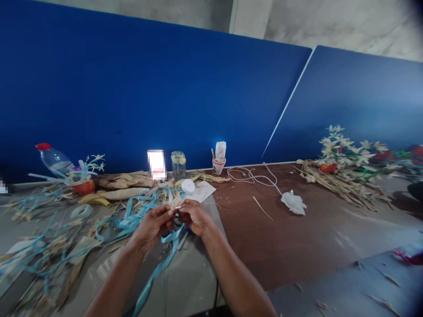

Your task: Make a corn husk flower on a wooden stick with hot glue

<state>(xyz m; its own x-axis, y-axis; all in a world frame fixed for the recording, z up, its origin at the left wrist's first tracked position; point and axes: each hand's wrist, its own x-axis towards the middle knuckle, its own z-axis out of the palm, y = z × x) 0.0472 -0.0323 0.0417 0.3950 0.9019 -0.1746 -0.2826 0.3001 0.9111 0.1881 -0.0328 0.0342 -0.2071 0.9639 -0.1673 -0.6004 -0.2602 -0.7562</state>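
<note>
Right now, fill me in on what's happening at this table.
A person holds a small pale husk piece between both hands: the left hand and right hand pinch it above the table. A light blue ribbon trails beneath them. Husk strips lie to the left; a bunch of pale flowers lies far right.

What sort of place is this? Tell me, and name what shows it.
Probably a handicraft workbench for making artificial flowers. The left hand and right hand pinch a small pale flower piece; blue ribbon strips and dried husks litter the table; finished flowers lie at the right.
</note>
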